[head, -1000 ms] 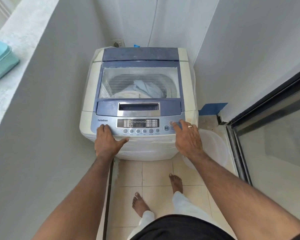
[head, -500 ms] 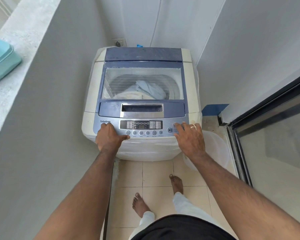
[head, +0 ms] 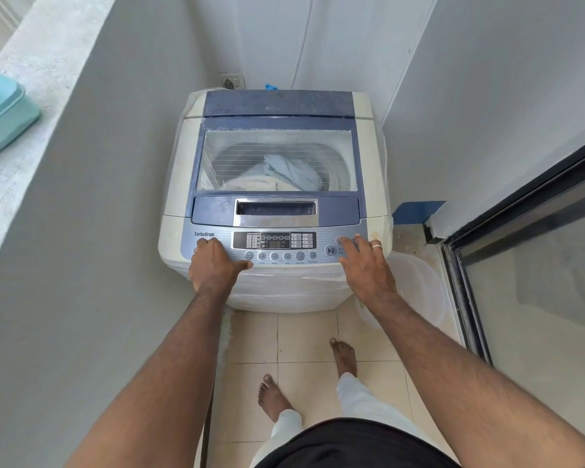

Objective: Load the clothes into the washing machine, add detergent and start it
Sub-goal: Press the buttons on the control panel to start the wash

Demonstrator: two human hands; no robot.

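On the far left, one pale turquoise plastic container (head: 0,116) sits on the ledge (head: 31,96) atop the grey wall. Near the back corner, one wall socket (head: 232,82) is set just behind the washing machine (head: 176,163), a single top-loader standing on the tiled floor (head: 304,342). Its lid (head: 277,123) is closed, and through the clear window the clothes (head: 291,172) lie in the drum: one light blue piece over one whitish piece, as far as can be told.

The left hand (head: 213,265) rests on the left end of the control panel (head: 321,231), fingers curled over its edge below the "TurboDrum" mark, thumb stretched along the front rim; it holds nothing. Between the two hands are one display (head: 275,240) and a row of six small round buttons (head: 281,256), then one larger play/pause button (head: 331,250). The right hand (head: 365,268) lies flat with straight, spread fingers, its fingertips (head: 343,239) on the round button at the panel's right end; one ring (head: 376,245) shows on a finger. Beside the machine's right foot stands one translucent bucket (head: 416,288), then the dark-framed glass door (head: 520,265). Two bare feet stand on the tiles below.
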